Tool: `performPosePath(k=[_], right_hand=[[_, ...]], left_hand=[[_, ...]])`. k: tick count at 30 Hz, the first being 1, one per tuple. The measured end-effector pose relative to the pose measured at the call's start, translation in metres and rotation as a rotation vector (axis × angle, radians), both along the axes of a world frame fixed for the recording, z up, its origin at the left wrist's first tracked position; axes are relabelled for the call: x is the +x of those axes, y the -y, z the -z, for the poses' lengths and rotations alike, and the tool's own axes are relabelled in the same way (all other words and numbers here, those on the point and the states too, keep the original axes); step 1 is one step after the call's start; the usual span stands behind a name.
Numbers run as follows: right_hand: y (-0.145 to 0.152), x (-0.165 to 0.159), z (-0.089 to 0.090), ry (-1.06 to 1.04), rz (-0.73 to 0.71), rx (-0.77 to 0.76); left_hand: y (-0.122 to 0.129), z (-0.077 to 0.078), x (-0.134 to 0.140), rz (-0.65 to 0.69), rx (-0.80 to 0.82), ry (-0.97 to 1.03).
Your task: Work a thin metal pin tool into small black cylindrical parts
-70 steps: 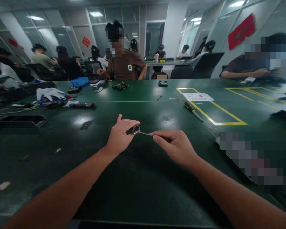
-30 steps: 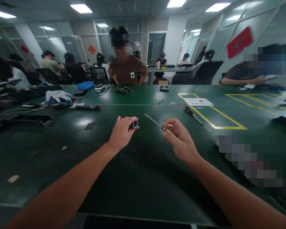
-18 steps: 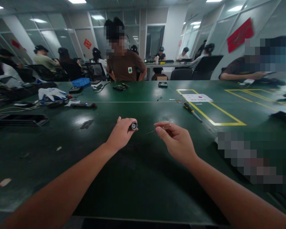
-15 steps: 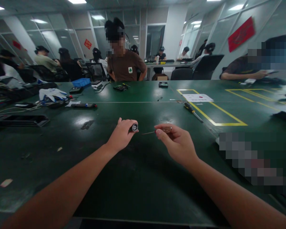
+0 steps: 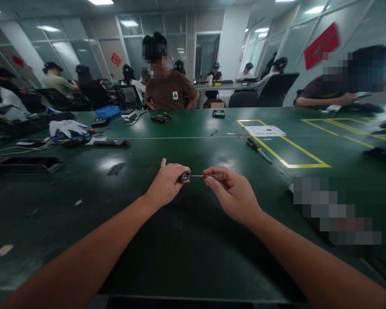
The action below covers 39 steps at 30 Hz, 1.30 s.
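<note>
My left hand [image 5: 167, 183] is closed around a dark cylindrical part [image 5: 185, 176], whose round metallic end faces right and shows some inner detail. Most of its body is hidden by my fingers. In my right hand [image 5: 233, 189] is a small screwdriver [image 5: 216, 176] with a clear, reddish handle, gripped between thumb and fingers. Its thin shaft points left and its tip meets the open end of the cylinder. Whether the tip sits inside or only touches the rim I cannot tell. Both hands are above the green table [image 5: 180, 249].
A yellow-and-black screwdriver [image 5: 259, 149] lies beyond my right hand, near a white paper sheet [image 5: 265, 131]. Farther left are a dark pen-shaped tool [image 5: 111, 143], white-and-blue gloves [image 5: 67, 128] and a blue bin [image 5: 107, 111]. A person [image 5: 170, 90] stands across the table.
The screwdriver has moved left and levelled out, so its tip now reaches the cylinder's end. My left hand has turned the cylinder slightly toward the right.
</note>
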State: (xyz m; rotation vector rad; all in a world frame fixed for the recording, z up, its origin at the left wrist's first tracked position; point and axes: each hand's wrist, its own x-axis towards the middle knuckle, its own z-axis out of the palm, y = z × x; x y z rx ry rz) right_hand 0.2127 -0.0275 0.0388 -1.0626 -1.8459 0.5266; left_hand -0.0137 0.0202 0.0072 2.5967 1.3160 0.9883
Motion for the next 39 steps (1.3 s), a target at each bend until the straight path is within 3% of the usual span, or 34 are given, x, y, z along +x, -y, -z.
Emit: performPosePath(k=[29,39], right_hand=[[-0.0018,0.0012,-0.0067,0.13,0.032,0.075],[0.0011,0.0003,-0.0055,0.075,0.028,0.081]], left_hand=[[0.0057,-0.0038,0.0058,0.033,-0.012,-0.078],[0.0067,-0.0051,0.0045,0.026,-0.038,-0.031]])
